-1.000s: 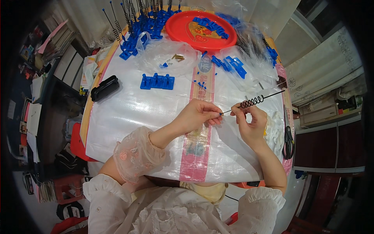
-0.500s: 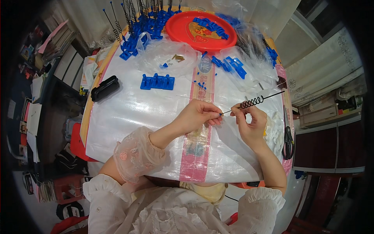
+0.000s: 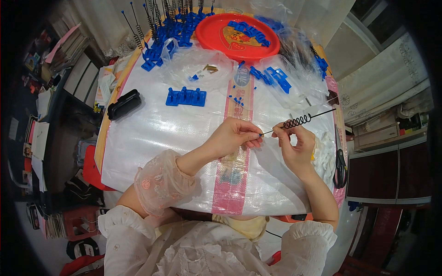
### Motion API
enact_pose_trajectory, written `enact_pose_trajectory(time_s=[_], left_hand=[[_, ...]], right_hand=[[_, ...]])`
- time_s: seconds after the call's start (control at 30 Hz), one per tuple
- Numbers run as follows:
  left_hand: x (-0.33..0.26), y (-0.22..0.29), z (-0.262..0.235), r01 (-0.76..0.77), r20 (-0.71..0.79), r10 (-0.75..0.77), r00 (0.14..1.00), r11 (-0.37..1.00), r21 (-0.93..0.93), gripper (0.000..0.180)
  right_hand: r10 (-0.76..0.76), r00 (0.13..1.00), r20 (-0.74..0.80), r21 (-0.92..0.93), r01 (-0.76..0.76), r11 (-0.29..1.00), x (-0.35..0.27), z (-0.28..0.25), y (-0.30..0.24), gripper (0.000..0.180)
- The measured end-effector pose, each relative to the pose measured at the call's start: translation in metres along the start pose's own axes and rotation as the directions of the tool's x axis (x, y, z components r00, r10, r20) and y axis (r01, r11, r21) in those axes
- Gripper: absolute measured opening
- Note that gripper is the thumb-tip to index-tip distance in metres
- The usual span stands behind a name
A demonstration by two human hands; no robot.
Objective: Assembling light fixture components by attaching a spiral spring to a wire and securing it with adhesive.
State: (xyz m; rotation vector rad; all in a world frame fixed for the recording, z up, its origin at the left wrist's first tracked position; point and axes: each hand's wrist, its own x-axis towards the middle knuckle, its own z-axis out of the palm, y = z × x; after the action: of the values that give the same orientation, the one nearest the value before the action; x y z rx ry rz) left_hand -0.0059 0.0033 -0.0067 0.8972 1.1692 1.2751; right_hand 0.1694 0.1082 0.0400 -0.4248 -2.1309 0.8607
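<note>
Head view: black spring [image 3: 298, 121] held in two hands above the counter [image 3: 101, 140]

The fingers of the left hand [image 3: 235, 135] are closed, pinching the spring's lower end, where a small dark tip [image 3: 261, 135] shows at the fingertips. The fingers of the right hand [image 3: 297, 145] are closed on the same wire, thumb against forefinger, near where the coil starts. The spring slants between them, its coil rising past the right hand and its straight free end pointing up and to the right.

A white sheet [image 3: 152, 138] with a pink and yellow stripe covers most of the counter. On it, beyond the left hand, lies a row of blue parts [image 3: 186, 97], with a black case [image 3: 124, 105] to its left. Small blue bits [image 3: 237, 100] are scattered on the stripe, and brass pins [image 3: 211, 68] sit farther back among clear plastic.

At the far edge, a red tray [image 3: 207, 41] carries more blue pieces [image 3: 251, 33]. Left of it stand many blue bases [image 3: 154, 54] with upright springs [image 3: 139, 32]. Black-handled scissors [image 3: 340, 169] lie at the right edge.
</note>
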Motion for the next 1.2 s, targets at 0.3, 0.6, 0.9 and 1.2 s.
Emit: enact_pose_trajectory(time_s=[0.3,0.6,0.9,1.2], left_hand=[[0.0008,-0.0028,-0.0003,-0.013,-0.001,0.013,1.000,1.000,-0.014,0.018],[0.0003,-0.0018,-0.0003,0.003,-0.009,-0.003,1.000,1.000,-0.020,0.018],[0.0006,-0.0026,-0.0010,-0.010,-0.004,0.010,1.000,1.000,0.005,0.018],[0.0004,-0.0026,-0.0006,-0.002,-0.008,0.002,1.000,1.000,-0.007,0.019]], right_hand=[[-0.021,1.000,-0.007,0.001,0.021,1.000,-0.0010,0.0004,0.0032,0.007],[-0.042,0.999,-0.011,-0.002,0.042,0.999,-0.0005,0.0011,0.0023,0.008],[-0.053,0.998,-0.019,0.001,0.053,0.999,-0.0020,0.0023,0.0044,0.008],[-0.021,1.000,-0.009,0.016,0.021,1.000,-0.0010,0.0004,0.0018,0.006]])
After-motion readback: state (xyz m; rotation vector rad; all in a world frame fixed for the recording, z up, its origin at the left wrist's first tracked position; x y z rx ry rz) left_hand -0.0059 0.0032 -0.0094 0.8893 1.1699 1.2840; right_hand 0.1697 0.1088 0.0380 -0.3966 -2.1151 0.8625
